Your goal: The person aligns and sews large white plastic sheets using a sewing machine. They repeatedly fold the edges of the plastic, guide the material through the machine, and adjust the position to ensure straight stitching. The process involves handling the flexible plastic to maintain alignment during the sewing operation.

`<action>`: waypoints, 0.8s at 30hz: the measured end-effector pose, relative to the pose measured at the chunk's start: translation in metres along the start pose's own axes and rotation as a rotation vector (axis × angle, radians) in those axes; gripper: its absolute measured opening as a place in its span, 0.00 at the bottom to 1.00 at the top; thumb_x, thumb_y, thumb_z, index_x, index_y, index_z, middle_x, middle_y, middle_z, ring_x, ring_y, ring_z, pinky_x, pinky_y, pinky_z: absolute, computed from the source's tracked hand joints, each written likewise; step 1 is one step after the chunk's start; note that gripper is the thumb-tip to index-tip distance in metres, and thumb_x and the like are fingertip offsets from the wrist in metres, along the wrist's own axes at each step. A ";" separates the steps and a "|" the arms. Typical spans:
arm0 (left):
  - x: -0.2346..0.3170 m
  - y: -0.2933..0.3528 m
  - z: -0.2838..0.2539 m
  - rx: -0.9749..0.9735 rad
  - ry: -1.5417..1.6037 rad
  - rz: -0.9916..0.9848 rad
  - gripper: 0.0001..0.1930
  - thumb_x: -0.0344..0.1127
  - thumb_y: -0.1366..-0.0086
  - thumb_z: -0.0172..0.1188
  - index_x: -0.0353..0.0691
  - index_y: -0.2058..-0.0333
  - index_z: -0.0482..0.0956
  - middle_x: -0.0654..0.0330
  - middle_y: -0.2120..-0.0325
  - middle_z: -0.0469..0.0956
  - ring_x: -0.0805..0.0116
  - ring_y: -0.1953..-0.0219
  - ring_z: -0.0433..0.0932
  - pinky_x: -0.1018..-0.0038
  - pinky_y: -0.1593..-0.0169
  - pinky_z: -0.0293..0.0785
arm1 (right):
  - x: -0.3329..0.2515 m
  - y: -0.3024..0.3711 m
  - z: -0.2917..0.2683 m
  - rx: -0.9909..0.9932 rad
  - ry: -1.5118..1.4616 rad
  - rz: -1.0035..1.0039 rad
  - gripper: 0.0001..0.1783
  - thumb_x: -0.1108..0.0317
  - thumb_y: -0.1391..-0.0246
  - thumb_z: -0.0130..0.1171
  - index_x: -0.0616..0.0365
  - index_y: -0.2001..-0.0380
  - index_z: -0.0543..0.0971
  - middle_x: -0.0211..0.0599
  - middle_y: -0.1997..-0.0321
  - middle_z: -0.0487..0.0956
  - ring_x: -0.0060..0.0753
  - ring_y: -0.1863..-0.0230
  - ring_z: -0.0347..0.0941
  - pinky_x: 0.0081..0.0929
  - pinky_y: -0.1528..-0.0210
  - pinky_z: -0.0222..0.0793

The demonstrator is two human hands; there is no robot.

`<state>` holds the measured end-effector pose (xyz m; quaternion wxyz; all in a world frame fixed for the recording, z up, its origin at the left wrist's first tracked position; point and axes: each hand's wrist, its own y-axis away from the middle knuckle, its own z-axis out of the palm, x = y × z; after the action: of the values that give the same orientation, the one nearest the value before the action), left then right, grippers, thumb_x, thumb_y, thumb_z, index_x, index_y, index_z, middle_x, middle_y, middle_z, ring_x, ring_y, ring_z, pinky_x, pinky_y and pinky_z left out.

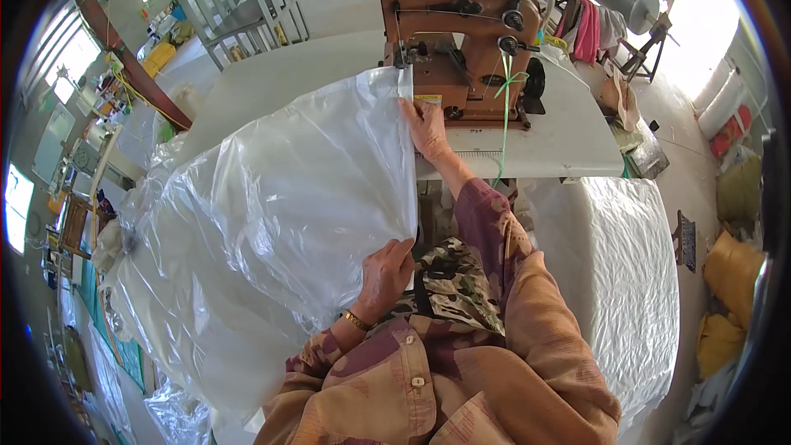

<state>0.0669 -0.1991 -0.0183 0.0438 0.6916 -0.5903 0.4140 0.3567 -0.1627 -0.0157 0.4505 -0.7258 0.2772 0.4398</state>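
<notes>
With closed fingers, my left hand (389, 274) pinches the plastic sheeting's hem (409, 173) past the front edge of the sewing table (568, 140) and my right (425, 128) grips it near the sewing machine (478, 41), seemingly keeping it straight.

Pale floor (680, 177), grey chair (237, 20), bright windows (16, 210), glaring opening (702, 21).

My pale, smooth tabletop (573, 136) carries a brown sewing machine (484, 53), standing right of the middle and set back from the near edge. The milky plastic sheet (272, 165) I hold spreads over the left part and spills past the near edge. Before the machine a ruler strip (479, 153) runs along that edge, crossed by green string (505, 132).
</notes>
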 end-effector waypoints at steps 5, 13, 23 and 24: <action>-0.011 0.006 0.004 0.022 0.047 -0.025 0.13 0.23 0.43 0.59 0.34 0.58 0.78 0.53 0.74 0.76 0.50 0.73 0.78 0.61 0.71 0.74 | -0.028 0.011 -0.012 0.065 0.333 -0.103 0.19 0.56 0.46 0.65 0.64 0.66 0.78 0.46 0.72 0.76 0.43 0.70 0.73 0.39 0.65 0.66; -0.025 0.009 0.008 0.050 0.124 0.008 0.14 0.20 0.45 0.61 0.34 0.58 0.78 0.54 0.75 0.76 0.53 0.76 0.77 0.64 0.73 0.73 | -0.146 -0.067 -0.040 0.438 0.751 -0.987 0.42 0.56 0.52 0.69 0.54 0.36 0.65 0.45 0.30 0.59 0.56 0.30 0.51 0.60 0.31 0.39; -0.029 0.013 0.012 0.045 0.109 0.015 0.16 0.24 0.44 0.60 0.38 0.55 0.77 0.55 0.73 0.76 0.52 0.73 0.78 0.62 0.71 0.74 | -0.278 -0.131 -0.072 0.778 0.480 -1.244 0.39 0.51 0.48 0.64 0.56 0.37 0.66 0.50 0.30 0.59 0.56 0.32 0.55 0.59 0.35 0.46; -0.032 0.013 0.009 0.056 0.116 0.029 0.15 0.24 0.43 0.60 0.38 0.55 0.77 0.55 0.73 0.76 0.52 0.73 0.78 0.62 0.70 0.74 | -0.255 -0.101 -0.058 0.618 0.463 -1.221 0.42 0.55 0.52 0.67 0.57 0.36 0.64 0.49 0.31 0.58 0.57 0.33 0.54 0.61 0.35 0.43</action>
<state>0.0617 -0.1833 -0.0497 0.0526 0.6585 -0.5851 0.4704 0.3428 -0.1687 0.2640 0.7304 -0.6651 0.0221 -0.1540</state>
